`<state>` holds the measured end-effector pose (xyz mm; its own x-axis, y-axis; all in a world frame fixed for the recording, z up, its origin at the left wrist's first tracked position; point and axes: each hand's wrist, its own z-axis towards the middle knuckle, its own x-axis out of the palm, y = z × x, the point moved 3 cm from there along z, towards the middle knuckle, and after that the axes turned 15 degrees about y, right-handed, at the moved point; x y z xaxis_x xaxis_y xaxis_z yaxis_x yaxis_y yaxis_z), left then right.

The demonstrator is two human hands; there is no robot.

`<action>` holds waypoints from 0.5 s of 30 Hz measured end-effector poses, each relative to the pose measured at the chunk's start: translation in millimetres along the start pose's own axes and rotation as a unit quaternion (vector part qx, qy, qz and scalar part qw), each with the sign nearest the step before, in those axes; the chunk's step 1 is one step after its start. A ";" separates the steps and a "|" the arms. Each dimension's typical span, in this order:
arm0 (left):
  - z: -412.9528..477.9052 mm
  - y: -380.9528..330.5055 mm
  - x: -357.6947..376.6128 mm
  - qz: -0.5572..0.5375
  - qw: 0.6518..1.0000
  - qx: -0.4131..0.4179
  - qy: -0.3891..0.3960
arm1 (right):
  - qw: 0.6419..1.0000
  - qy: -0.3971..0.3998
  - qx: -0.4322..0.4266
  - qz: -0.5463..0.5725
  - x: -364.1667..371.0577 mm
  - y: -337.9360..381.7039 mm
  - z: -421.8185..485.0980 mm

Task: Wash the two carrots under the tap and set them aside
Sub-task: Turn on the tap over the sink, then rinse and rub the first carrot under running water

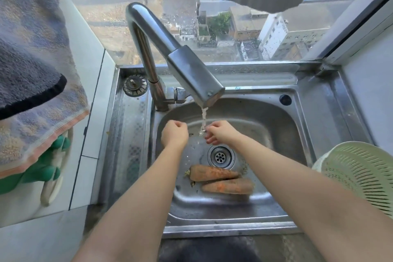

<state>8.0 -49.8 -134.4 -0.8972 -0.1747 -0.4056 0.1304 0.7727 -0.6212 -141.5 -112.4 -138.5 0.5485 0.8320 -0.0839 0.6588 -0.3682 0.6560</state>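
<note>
The left hand [174, 134] is curled into a fist and holds nothing. The right hand [220, 132] has loosely bent fingers, empty, under the water stream [203, 119] from the tap [191, 70]. Two dirty orange carrots [212, 173] [228, 186] lie side by side on the sink [276, 204] floor, just beside the drain [220, 157], with their long axes left to right and stem ends to the left.

No readable text, brand or number anywhere. Closest thing is a tiny blue squiggle [237, 88] on the back ledge of the steel sink [308, 112], just right of the tap [191, 70]. Way too small to make out.
</note>
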 end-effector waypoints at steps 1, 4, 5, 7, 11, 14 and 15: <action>6.6 13.7 14.5 -0.034 0.998 -0.020 0.051 | 1.000 -0.001 0.020 -0.010 2.3 -15.0 3.4; 19.5 40.4 49.2 -0.154 0.971 -0.092 0.156 | 0.989 0.012 0.068 -0.129 11.9 -57.4 15.9; 19.7 43.2 55.7 -0.172 0.965 -0.105 0.170 | 0.980 0.028 0.086 -0.175 17.5 -70.3 21.3; 16.2 43.8 64.1 -0.196 0.954 -0.114 0.197 | 0.959 0.085 0.123 -0.240 30.9 -92.9 29.1; 20.7 51.5 72.1 -0.225 0.946 -0.108 0.209 | 0.912 0.126 0.155 -0.359 48.8 -124.3 43.3; 23.8 60.6 74.9 -0.234 0.944 -0.104 0.206 | 0.876 0.092 0.134 -0.454 54.0 -133.1 50.6; 23.1 63.5 75.6 -0.243 0.943 -0.102 0.205 | 0.868 0.089 0.123 -0.473 54.6 -134.7 52.9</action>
<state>-41.8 -28.0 -220.0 -0.9229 -0.3207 0.2130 -0.3850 0.7708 -0.5076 -173.0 -39.3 -271.1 -0.3722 0.8530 -0.3660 0.8727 0.4559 0.1751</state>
